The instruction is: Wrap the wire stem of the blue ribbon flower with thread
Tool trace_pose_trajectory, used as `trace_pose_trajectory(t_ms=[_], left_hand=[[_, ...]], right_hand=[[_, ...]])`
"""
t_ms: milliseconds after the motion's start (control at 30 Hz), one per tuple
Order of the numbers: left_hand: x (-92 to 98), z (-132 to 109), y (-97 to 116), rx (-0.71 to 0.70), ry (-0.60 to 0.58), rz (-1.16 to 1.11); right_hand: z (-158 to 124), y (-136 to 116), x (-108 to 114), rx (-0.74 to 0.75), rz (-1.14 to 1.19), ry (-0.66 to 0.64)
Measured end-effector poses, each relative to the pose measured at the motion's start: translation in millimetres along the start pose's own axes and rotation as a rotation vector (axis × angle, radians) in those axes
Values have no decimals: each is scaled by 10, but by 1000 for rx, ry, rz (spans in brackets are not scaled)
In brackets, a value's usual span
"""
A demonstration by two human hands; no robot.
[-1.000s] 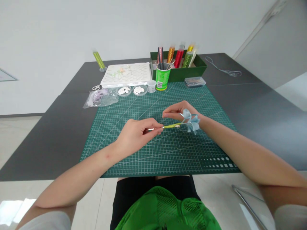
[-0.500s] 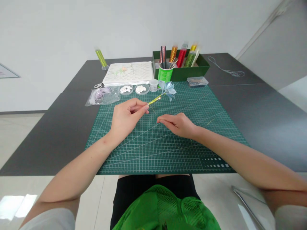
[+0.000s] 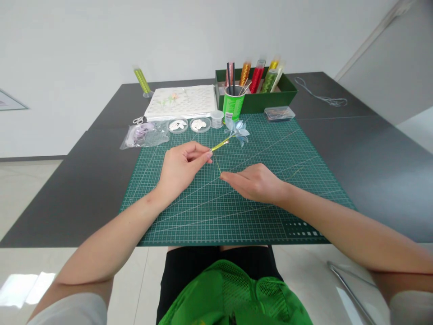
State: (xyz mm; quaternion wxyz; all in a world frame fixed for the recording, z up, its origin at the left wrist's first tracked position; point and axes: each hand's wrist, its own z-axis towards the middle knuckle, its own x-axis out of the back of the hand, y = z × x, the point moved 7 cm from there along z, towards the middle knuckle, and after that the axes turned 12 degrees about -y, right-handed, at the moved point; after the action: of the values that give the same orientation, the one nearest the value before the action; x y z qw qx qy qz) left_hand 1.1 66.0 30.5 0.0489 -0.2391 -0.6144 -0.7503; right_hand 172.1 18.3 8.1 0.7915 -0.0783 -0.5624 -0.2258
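My left hand (image 3: 187,168) pinches the lower end of an artificial flower's yellow-green stem (image 3: 219,145). Pale blue petals (image 3: 238,131) spread at the stem's upper end, pointing away to the right. A thin yellow-green thread (image 3: 218,168) runs taut from the stem down to my right hand (image 3: 256,182). Thumb and fingers of that hand are closed on the thread's end. Both hands are held over a green cutting mat (image 3: 209,221).
Behind the hands stand a green cup (image 3: 232,106) with sticks, a dark green box (image 3: 257,104) of thread spools, and small dishes (image 3: 177,126) of white pieces. A plastic bag (image 3: 144,135), scissors (image 3: 138,120), white board (image 3: 182,101) and clear case (image 3: 279,113) lie around.
My right hand has turned and dropped slightly, with the thread now showing straight between the hands. My left hand and the flower have shifted a little to the right and down.
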Motion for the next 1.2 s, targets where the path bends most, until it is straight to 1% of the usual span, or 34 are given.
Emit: trace_pose_trajectory(t_ms=[67, 200, 267, 333, 433, 533, 600, 700, 800, 900, 1067, 1133, 1200], left_hand=[[-11, 1, -3, 5, -16, -20], [-19, 7, -18, 18, -33, -59], [-20, 10, -27, 20, -32, -62], [-30, 10, -38, 20, -36, -55], [-50, -1, -51, 6, -41, 2], [-76, -33, -19, -59, -48, 158], [-105, -70, 34, -132, -47, 341], [-171, -144, 128, -244, -13, 664], [-249, -228, 223, -358, 47, 919], [-316, -299, 306, -456, 92, 1080], [-369, -371, 404, -574, 157, 1237], [-393, -386, 413, -613, 150, 1266], [-421, -393, 403, -639, 117, 1283]], right_hand=[[0, -42, 7, 23, -24, 7], [14, -15, -97, -24, -33, -133], [15, 1, -114, -35, -48, -164], [16, -15, -88, -12, -65, -147], [18, -68, -3, 28, -51, -82], [24, -81, 150, 11, 50, 34], [34, -36, 262, -37, 201, 102], [60, 73, 384, -140, 440, 141], [75, 143, 470, -216, 556, 152], [77, 147, 528, -216, 579, 152], [64, 98, 580, -155, 513, 139], [60, 104, 587, -163, 517, 144], [61, 127, 582, -196, 532, 146]])
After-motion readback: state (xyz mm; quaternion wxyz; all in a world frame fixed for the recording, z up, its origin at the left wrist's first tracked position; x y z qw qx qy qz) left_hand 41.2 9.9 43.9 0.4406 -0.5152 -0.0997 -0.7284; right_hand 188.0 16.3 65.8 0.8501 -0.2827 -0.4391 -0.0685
